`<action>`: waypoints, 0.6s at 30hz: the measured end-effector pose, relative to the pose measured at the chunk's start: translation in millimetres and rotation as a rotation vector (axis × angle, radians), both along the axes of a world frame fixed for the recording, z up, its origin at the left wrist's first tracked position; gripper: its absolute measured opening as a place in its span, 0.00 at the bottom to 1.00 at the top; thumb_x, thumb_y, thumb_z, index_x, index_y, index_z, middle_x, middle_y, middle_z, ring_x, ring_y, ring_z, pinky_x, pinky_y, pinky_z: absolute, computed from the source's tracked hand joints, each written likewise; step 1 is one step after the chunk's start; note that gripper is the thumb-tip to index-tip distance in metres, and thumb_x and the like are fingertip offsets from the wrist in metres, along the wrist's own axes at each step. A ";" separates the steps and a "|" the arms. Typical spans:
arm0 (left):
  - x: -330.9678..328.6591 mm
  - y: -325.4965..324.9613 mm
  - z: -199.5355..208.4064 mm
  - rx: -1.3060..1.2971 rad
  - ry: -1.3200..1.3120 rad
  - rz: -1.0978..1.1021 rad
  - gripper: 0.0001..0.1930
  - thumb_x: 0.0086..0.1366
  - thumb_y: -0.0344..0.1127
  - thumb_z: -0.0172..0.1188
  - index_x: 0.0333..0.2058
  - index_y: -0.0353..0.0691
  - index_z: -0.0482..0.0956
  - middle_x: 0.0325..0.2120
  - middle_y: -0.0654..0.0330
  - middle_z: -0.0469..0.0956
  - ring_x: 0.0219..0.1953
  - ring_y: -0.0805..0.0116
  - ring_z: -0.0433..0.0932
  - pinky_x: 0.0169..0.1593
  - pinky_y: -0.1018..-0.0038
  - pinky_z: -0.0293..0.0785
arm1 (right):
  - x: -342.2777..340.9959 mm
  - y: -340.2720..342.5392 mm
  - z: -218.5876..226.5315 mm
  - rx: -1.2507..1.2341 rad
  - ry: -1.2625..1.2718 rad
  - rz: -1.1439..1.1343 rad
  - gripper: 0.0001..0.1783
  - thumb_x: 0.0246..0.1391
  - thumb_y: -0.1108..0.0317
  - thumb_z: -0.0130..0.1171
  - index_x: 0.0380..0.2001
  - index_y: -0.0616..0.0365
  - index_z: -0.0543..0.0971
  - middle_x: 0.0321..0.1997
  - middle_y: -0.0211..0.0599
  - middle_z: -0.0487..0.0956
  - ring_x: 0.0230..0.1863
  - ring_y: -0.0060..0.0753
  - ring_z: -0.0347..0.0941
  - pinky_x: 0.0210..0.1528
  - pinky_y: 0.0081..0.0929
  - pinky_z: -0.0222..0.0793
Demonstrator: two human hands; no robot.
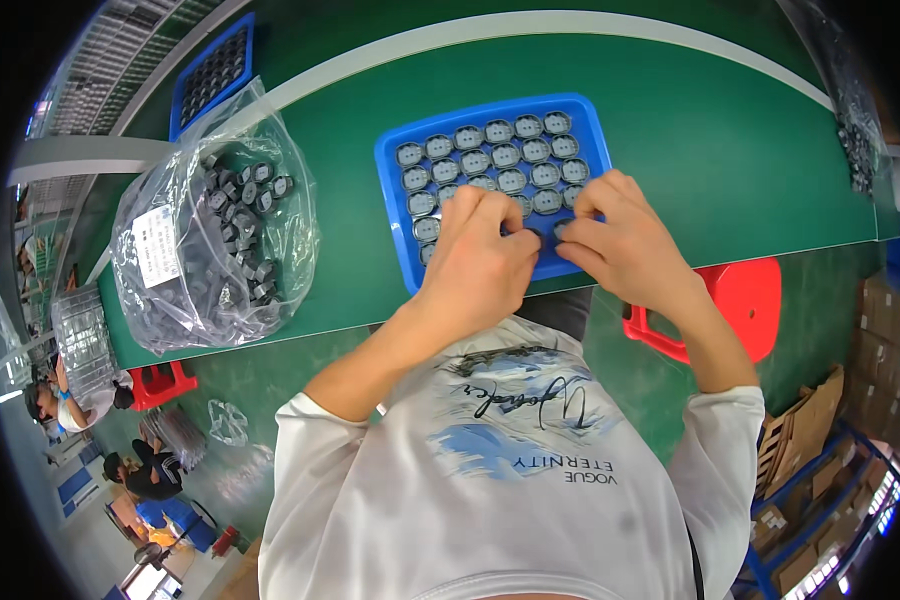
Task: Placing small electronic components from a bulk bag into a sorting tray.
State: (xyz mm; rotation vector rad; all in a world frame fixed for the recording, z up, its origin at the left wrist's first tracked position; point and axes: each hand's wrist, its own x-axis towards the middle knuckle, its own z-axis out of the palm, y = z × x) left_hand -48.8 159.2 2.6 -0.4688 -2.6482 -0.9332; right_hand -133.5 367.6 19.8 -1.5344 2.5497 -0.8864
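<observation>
A blue tray lies on the green table in front of me, with rows of small grey rounded plastic parts filling most of it. Over its near edge, my left hand is closed, and a small dark plastic part shows at its fingertips. Just to the right, my right hand pinches another small dark plastic part. The two hands are close together, with a narrow gap between their fingertips. My fingers hide some of the parts in the near rows.
On the left of the green table stands a clear plastic bag of loose dark parts. Another filled blue tray is at the far left, and a bag of parts at the far right. A red stool is under the near edge.
</observation>
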 end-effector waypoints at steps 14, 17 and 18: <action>-5.2 -9.4 0.3 0.035 -0.087 -0.018 0.08 0.47 0.25 0.69 0.29 0.39 0.85 0.33 0.60 0.71 0.43 0.57 0.67 0.46 0.62 0.64 | -10.7 -0.1 -4.5 0.039 -0.053 0.084 0.10 0.43 0.71 0.69 0.33 0.55 0.85 0.37 0.30 0.74 0.49 0.40 0.68 0.55 0.39 0.64; -5.2 -11.0 2.2 0.028 -0.099 -0.022 0.08 0.47 0.24 0.69 0.29 0.40 0.86 0.34 0.60 0.72 0.44 0.57 0.68 0.47 0.63 0.66 | -9.2 0.6 -4.7 0.030 -0.014 0.067 0.10 0.43 0.71 0.69 0.32 0.56 0.85 0.37 0.30 0.74 0.49 0.40 0.68 0.54 0.39 0.64; -5.4 -11.6 2.6 0.016 -0.110 -0.022 0.09 0.47 0.24 0.70 0.30 0.40 0.87 0.35 0.61 0.73 0.44 0.58 0.69 0.48 0.63 0.67 | -8.4 1.1 -4.8 0.031 -0.008 0.057 0.10 0.43 0.71 0.69 0.32 0.56 0.85 0.37 0.30 0.74 0.48 0.40 0.68 0.53 0.39 0.64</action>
